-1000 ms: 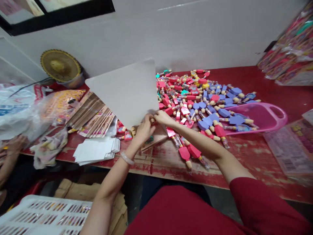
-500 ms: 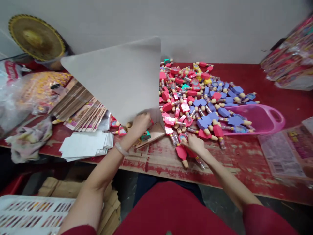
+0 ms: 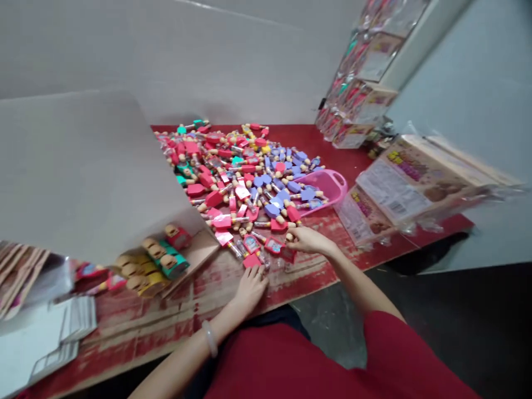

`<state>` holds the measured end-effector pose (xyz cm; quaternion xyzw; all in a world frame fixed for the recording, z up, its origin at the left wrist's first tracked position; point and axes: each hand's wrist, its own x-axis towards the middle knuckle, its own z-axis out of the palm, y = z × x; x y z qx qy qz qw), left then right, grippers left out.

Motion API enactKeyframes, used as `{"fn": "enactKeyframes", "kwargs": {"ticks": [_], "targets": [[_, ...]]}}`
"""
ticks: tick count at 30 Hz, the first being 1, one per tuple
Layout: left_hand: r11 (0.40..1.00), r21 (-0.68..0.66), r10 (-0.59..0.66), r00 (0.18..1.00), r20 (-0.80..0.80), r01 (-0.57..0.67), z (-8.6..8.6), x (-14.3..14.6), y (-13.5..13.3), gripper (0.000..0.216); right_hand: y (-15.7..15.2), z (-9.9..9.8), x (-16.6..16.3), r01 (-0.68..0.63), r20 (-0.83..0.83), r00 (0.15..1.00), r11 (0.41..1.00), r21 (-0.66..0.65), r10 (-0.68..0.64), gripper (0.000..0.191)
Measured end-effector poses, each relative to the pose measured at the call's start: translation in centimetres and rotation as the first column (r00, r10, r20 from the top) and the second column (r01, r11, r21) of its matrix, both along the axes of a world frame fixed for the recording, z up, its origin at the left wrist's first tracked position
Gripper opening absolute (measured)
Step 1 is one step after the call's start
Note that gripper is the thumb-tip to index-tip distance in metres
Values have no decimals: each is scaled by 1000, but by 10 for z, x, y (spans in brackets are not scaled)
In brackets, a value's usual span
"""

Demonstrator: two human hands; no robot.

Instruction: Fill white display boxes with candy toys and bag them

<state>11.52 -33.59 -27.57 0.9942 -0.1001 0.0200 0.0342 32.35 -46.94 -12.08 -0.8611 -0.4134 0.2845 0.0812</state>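
Toys point(image 3: 239, 183): red, blue, yellow and green, heaped on the worn table point(image 3: 178, 324).
Left hand point(image 3: 250, 288): at the heap's near edge, fingers close together by a red toy point(image 3: 251, 261); whether they grip it, I cannot tell.
Right hand point(image 3: 311, 241): fingers pinching the tan knob point(image 3: 290, 237) of another toy nearby.
Board point(image 3: 83, 172): large, pale, tilted up, yellow, green and red figures point(image 3: 168, 261) by its lower edge.
Scoop point(image 3: 332, 191): pink, right of the heap, holding blue toys.
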Motion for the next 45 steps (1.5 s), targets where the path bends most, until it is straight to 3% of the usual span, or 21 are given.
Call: {"fn": "enactKeyframes", "kwargs": {"ticks": [3,6,7,10,11,13,16,19,24,29,35,39,45], "targets": [[998,-68,-6,996,86,12,4,2,10,22,-10,19,-8,-86,-47,995,995,48,88,3],[947,-301,152,982,111,-112,40,-10,39,21,-2,39,-14,-141,-54,985,942,306,165,15],[894,-404,252,964,90,-196,55,-16,51,20,8,44,-16,-154,-32,983,909,387,180,18],[643,-652,508,861,-31,-403,105,-41,89,18,61,53,-27,-265,104,963,822,505,247,20],[576,-687,561,825,-62,-443,121,-50,98,19,84,54,-34,-323,157,946,806,496,283,20],[520,-689,627,774,-94,-505,151,-65,113,19,131,53,-51,-445,255,894,796,410,368,20],[528,-585,706,701,-100,-616,187,-75,125,19,192,44,-72,-578,355,794,795,186,494,21],[571,-430,745,662,-86,-699,208,-68,133,20,229,35,-79,-660,399,701,749,50,591,22],[694,-173,688,715,-122,-698,212,-46,148,22,248,33,-72,-739,332,643,673,31,690,23],[782,52,619,764,-184,-621,188,-35,155,22,252,26,-65,-722,353,670,684,104,653,24],[848,12,525,836,-158,-530,164,-35,168,28,264,21,-55,-743,290,658,661,101,695,27],[888,55,458,867,-198,-457,166,-38,178,42,273,25,-50,-737,240,672,666,116,701,27],[942,-22,314,907,-281,-334,173,-29,171,29,260,18,-54,-776,276,620,625,80,735,35]]}}
